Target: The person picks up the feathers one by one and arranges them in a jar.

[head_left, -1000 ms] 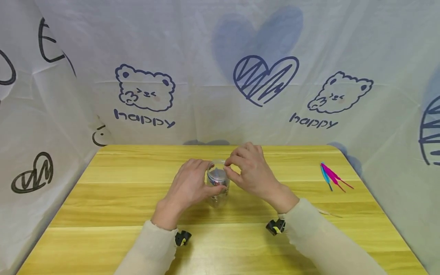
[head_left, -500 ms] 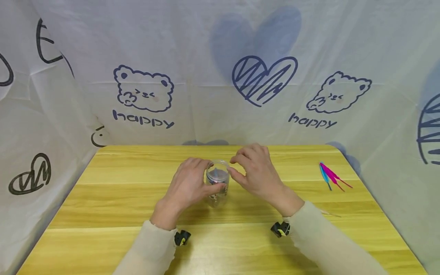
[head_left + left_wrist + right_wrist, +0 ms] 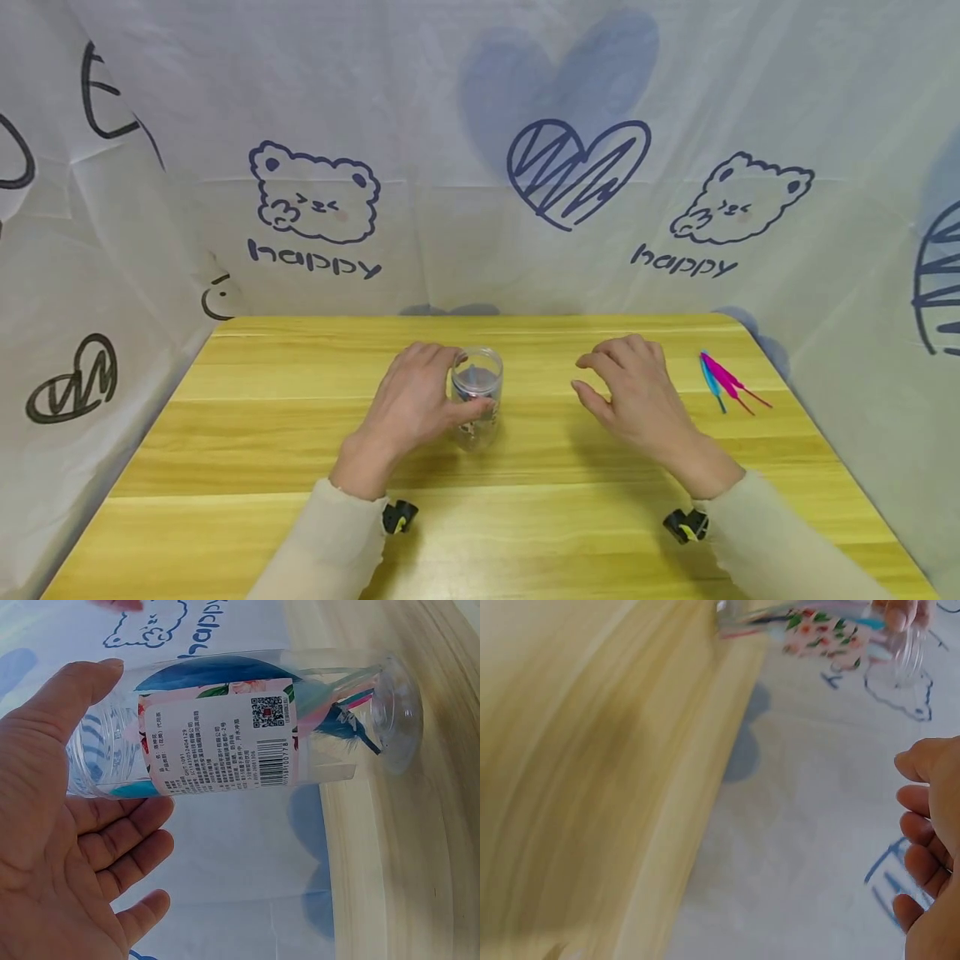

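A clear plastic jar (image 3: 476, 417) stands upright on the table, its mouth uncovered. My left hand (image 3: 412, 408) grips it near the rim, thumb on the near side and fingers behind. In the left wrist view the jar (image 3: 337, 757) bears a pink label (image 3: 217, 735) with printed text and a barcode. Feathers in blue, pink and pale tones show inside, among them a dark blue feather (image 3: 341, 724) low in the jar. To the right, my right hand (image 3: 637, 396) hovers over the table with loosely bent fingers and nothing between them.
A magenta feather (image 3: 722, 375) and a blue feather (image 3: 710, 383) lie at the table's right side, beyond my right hand. The wooden table (image 3: 225, 467) ends at a white cloth (image 3: 450, 108) printed with bears and hearts, which also hangs at both sides.
My right hand has moved from the jar's rim rightward toward the feathers on the table. The left hand and jar have stayed in place.
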{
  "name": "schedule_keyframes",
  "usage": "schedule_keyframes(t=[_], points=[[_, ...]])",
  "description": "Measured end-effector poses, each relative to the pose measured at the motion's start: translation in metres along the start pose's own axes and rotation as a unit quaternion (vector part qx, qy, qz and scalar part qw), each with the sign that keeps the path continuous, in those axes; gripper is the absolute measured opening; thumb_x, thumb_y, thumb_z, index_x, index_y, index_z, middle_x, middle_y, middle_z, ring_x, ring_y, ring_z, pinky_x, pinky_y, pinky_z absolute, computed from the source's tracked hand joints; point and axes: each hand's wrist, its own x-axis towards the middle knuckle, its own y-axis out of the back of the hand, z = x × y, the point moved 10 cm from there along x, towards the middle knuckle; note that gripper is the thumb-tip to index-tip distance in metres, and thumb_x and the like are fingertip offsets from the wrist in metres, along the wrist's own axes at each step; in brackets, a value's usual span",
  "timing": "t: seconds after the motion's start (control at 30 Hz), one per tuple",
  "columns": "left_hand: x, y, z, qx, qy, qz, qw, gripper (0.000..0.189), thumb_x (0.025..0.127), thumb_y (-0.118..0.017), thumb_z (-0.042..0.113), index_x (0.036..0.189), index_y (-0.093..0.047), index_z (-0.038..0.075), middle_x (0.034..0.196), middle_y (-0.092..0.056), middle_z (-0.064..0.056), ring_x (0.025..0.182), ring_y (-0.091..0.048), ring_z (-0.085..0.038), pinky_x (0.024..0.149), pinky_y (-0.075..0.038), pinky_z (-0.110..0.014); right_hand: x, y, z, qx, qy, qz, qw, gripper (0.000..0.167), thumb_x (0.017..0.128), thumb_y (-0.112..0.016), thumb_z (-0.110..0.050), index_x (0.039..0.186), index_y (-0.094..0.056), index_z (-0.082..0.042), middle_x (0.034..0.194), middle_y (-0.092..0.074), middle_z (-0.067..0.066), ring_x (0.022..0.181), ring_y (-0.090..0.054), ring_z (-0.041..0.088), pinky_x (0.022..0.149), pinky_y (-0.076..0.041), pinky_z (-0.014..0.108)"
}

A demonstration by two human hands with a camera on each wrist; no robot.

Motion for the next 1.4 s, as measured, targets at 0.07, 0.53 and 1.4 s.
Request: schedule_keyframes(t=[0.07, 0.53, 1.4], points=[[0.000, 0.000, 0.000, -0.001, -0.001, 0.000, 1.0000, 0.077, 0.081, -0.086, 0.061, 0.132, -0.068, 0.007, 0.127, -0.070, -0.009, 0.123, -0.061, -0.031, 0.116, -0.045, -0.050, -0.009, 0.003, 0.010, -0.006, -0.010, -0.007, 0.9999, 0.026, 0.087, -0.081, -0.020, 0.106, -0.072, -0.005, 0.104, -0.066, 0.013, 0.101, -0.056, 0.038, 0.084, -0.040, 0.053], [0.002, 0.000, 0.002, -0.008, 0.001, -0.007, 0.9999, 0.076, 0.081, -0.085, 0.061, 0.133, -0.068, 0.008, 0.127, -0.070, -0.008, 0.122, -0.061, -0.030, 0.116, -0.044, -0.050, -0.068, 0.038, 0.078, -0.060, -0.082, -0.036, 0.9941, 0.032, 0.080, -0.087, -0.012, 0.107, -0.072, -0.006, 0.103, -0.067, 0.015, 0.097, -0.055, 0.042, 0.076, -0.039, 0.055], [0.000, 0.000, 0.000, -0.005, 0.004, -0.004, 1.0000, 0.074, 0.081, -0.087, 0.059, 0.131, -0.068, 0.007, 0.126, -0.071, -0.008, 0.119, -0.062, -0.029, 0.113, -0.046, -0.048, -0.155, 0.007, 0.124, -0.133, -0.126, -0.256, 0.9491, 0.017, 0.084, -0.086, -0.029, 0.089, -0.074, -0.019, 0.094, -0.065, 0.003, 0.097, -0.057, 0.039, 0.073, -0.046, 0.060]])
